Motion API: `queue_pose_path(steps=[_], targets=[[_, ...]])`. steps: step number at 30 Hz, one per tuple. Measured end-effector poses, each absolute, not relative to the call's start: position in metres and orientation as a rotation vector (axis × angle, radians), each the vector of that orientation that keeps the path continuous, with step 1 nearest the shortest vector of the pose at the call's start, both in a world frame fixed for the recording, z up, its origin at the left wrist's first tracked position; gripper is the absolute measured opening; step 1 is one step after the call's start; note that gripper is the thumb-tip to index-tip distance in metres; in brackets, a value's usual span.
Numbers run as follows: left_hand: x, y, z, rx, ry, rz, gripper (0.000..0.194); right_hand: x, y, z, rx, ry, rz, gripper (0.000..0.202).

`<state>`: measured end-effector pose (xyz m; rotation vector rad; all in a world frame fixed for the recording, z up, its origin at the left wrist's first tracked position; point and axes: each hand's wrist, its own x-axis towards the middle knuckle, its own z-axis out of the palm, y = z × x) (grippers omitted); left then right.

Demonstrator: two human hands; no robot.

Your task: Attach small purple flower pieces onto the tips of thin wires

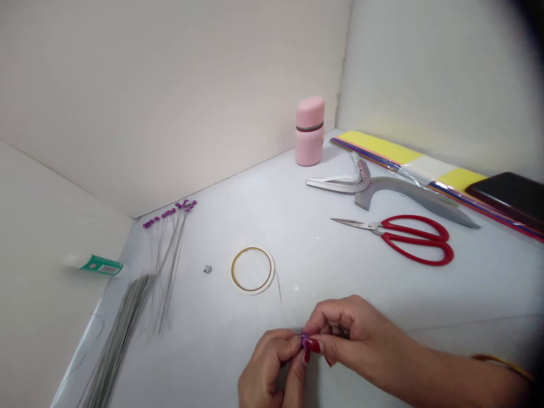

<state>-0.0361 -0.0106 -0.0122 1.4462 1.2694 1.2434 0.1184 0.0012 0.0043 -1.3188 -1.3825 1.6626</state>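
Note:
Near the bottom edge, my left hand [272, 362] and my right hand [352, 331] meet fingertip to fingertip. Between them is a small purple piece [304, 339], pinched by the thumb and fingers of both hands. A short thin wire seems to run from it toward my left fingertips; most of the piece is covered by the fingers. Above my hands lies a thin roll of white tape [233, 279] with its loose end trailing right. At the far left, several wire stems with purple tips [170, 212] lie in a row.
A bundle of grey wires [121, 340] and a glue tube [100, 264] lie at left. A small metal bit [207, 269] sits beside the tape. Toward the right are red-handled scissors [385, 228], grey cut strips [408, 192], a pink flask [310, 133], packed coloured sheets [382, 147] and a phone [510, 195].

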Motion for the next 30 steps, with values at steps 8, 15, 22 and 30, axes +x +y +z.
queue_pose_path(steps=[8,15,22,30], targets=[[-0.040,-0.006,-0.013,1.069,1.168,1.113,0.004,0.119,0.005,0.007,-1.309,-1.346,1.679,0.014],[-0.040,0.002,-0.005,0.517,1.040,0.829,0.025,0.119,0.005,0.008,-1.120,-1.197,1.812,0.013],[-0.040,0.001,-0.009,0.460,0.995,0.743,0.028,0.116,0.002,0.006,-1.024,-1.191,1.838,0.012],[-0.041,-0.001,-0.012,0.570,0.961,0.768,0.028,0.117,0.007,0.010,-1.090,-1.113,1.843,0.014]])
